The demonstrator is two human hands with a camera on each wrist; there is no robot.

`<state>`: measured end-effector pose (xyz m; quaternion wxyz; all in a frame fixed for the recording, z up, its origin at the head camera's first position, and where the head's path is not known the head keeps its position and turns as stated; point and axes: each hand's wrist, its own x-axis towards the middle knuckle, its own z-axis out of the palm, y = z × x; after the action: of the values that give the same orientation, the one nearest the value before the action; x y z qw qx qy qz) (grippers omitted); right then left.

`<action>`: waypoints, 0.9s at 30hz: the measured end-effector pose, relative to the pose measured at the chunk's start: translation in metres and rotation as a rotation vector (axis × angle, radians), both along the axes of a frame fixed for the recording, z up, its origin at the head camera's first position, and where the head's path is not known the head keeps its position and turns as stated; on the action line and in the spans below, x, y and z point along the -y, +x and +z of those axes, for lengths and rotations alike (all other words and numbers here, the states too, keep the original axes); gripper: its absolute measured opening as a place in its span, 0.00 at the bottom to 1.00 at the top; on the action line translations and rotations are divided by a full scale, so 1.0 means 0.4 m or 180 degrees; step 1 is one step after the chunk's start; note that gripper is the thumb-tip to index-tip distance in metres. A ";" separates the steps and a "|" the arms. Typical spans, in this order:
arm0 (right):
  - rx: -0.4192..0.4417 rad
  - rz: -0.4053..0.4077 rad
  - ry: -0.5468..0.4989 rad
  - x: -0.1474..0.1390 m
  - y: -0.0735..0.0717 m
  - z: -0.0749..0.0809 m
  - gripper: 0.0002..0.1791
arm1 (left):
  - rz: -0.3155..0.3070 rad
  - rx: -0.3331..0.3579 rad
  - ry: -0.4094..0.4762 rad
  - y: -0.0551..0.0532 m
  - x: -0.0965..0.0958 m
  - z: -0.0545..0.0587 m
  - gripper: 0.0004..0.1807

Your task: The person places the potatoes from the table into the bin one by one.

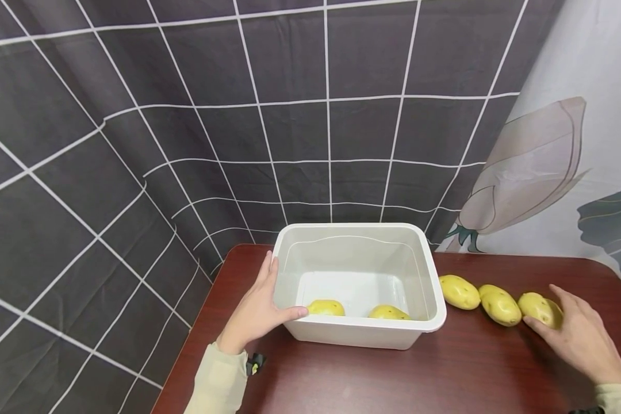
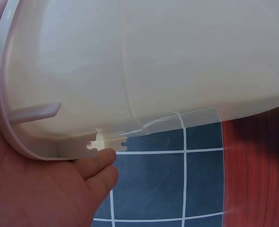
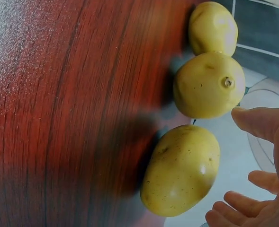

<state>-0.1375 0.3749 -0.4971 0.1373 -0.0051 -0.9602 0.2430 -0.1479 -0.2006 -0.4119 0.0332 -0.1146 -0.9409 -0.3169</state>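
A white plastic tub (image 1: pixel 359 332) stands on the table with two yellow potatoes (image 1: pixel 326 307) inside. My left hand (image 1: pixel 256 316) holds its near left corner, thumb on the front rim and fingers along the outer left side. In the left wrist view, the fingertips (image 2: pixel 103 172) lie under the rim of the tub (image 2: pixel 177 52). Three more potatoes line up right of the tub. My right hand (image 1: pixel 579 336) is spread around the rightmost potato (image 1: pixel 540 310). The right wrist view shows that potato (image 3: pixel 182 170) with a gap to the spread fingers (image 3: pixel 246 203).
The dark red wooden table (image 1: pixel 336 379) ends at a dark grey curtain (image 1: pixel 290 132) with white grid lines. A pale curtain (image 1: pixel 543 155) with a flower print hangs at the back right. The left potato (image 1: pixel 459 292) in the row lies close beside the tub.
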 end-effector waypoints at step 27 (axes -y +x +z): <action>0.0408 -0.0086 0.0089 -0.016 -0.033 -0.016 0.49 | -0.0001 0.0045 0.0022 0.000 0.001 0.003 0.70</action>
<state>-0.1506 0.3814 -0.5036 0.0789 -0.0317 -0.9702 0.2269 -0.1479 -0.2011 -0.4108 0.0269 -0.1124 -0.9400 -0.3209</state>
